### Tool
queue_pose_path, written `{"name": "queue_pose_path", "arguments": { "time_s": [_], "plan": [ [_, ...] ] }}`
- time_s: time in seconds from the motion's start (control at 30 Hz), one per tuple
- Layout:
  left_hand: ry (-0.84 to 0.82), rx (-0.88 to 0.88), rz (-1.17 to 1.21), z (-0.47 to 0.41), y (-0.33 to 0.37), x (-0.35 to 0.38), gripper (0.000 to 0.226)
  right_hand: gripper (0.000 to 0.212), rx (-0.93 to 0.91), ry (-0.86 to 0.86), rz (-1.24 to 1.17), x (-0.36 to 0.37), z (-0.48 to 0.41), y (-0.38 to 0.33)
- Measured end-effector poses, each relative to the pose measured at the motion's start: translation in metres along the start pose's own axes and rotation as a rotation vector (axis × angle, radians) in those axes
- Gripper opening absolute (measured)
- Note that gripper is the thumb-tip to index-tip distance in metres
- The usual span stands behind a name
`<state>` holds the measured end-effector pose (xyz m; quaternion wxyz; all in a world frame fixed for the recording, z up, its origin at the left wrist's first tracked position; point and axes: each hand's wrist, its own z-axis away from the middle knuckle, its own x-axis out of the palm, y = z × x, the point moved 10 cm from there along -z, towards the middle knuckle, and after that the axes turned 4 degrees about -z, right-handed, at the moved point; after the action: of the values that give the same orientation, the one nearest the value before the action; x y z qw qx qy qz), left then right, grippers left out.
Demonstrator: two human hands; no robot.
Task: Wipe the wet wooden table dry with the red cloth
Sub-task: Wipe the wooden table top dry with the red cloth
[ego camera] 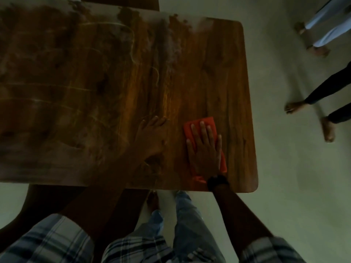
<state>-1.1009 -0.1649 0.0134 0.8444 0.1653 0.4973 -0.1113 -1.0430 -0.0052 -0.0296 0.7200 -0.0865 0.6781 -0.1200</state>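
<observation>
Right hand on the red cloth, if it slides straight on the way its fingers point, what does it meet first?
Nothing solid: the right hand, flat on the red cloth, points across bare wooden table towards a pale wet streak near the far edge, probably.

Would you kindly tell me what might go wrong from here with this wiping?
The right hand presses the red cloth flat near the right end of the table, so the streaky film on the left may get missed. The left hand lying flat on the wood could leave fresh marks.
</observation>
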Motion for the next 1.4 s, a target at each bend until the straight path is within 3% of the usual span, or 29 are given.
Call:
{"name": "queue_pose_path", "arguments": {
  "time_s": [0.23, 0.4, 0.67, 0.83, 1.2, 1.4],
  "plan": [
    [0.013, -0.006, 0.002, -0.03, -0.003, -0.002, 0.07, 0.063, 0.051, -0.029, -0.006, -0.009, -0.104, 0.013],
    [0.042, -0.023, 0.016, -0.059, -0.005, -0.023, 0.078, 0.062, 0.028, 0.017, -0.055, -0.012, -0.081, 0.01],
    [-0.099, -0.028, -0.059, -0.137, -0.021, -0.064, 0.122, 0.062, 0.031, 0.016, -0.043, -0.017, -0.025, 0.016],
    [-0.094, -0.066, -0.04, -0.195, -0.042, -0.091, 0.135, 0.063, 0.0, 0.022, -0.037, -0.018, -0.089, 0.016],
    [-0.103, -0.099, -0.118, -0.217, -0.049, -0.092, 0.134, 0.065, -0.008, 0.056, -0.006, -0.031, -0.292, 0.018],
    [-0.112, -0.083, -0.1, -0.214, -0.046, -0.096, 0.127, 0.067, 0.0, 0.039, -0.01, -0.037, -0.316, 0.019]
  ]
}}
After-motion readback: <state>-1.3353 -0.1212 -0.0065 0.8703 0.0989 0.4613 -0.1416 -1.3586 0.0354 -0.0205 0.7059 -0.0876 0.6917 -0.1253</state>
